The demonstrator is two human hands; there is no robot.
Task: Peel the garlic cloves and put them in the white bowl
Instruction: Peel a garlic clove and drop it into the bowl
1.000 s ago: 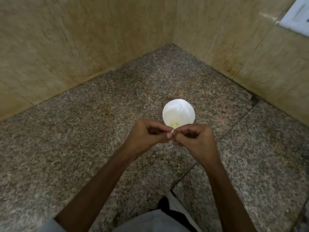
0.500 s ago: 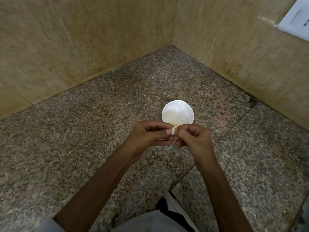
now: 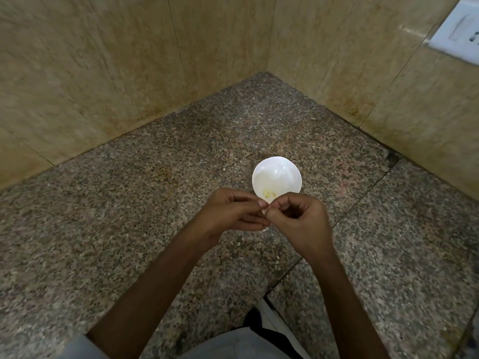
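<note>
Both left hand [image 3: 233, 215] and right hand [image 3: 298, 221] pinch one garlic clove [image 3: 266, 229] near the white bowl [image 3: 278, 172].

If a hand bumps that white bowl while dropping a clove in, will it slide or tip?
Probably it slides. The white bowl looks small and holds only a few peeled cloves, so it seems light. The smooth-looking granite counter likely offers little grip. A push high on the rim might also rock it, since its rounded inside suggests a narrow base.

Before me, a speckled grey-brown granite worktop [image 3: 129, 229] meets beige stone wall tiles [image 3: 90, 73]; a white plastic socket plate [image 3: 458, 29] sits at upper right.
</note>
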